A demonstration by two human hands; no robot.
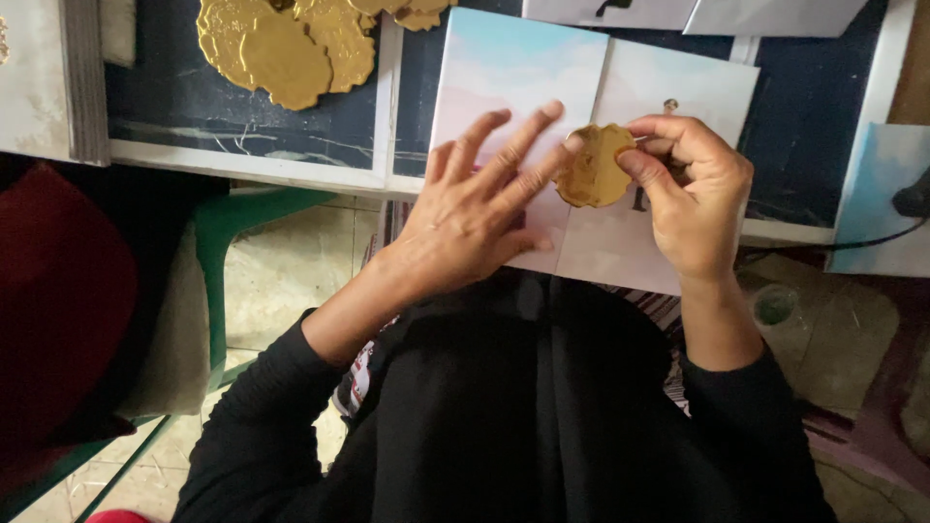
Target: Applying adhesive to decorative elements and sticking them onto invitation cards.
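Note:
My right hand (693,189) pinches a small gold scalloped sticker-like disc (593,167) by its right edge, between thumb and fingers. My left hand (475,208) lies spread with fingers apart, its fingertips touching the disc's left edge. Both hands hover over an open white card (591,68) with pale blue and pink tints and a small figure printed on its right panel. The card rests partly on my lap and partly on the dark table edge.
A pile of larger gold scalloped discs (286,44) lies on the dark marbled tabletop (194,97) at the upper left. More pale cards (882,203) sit at the right and top. A green plastic chair (218,232) stands at the left, and a black cable (872,240) runs at the right.

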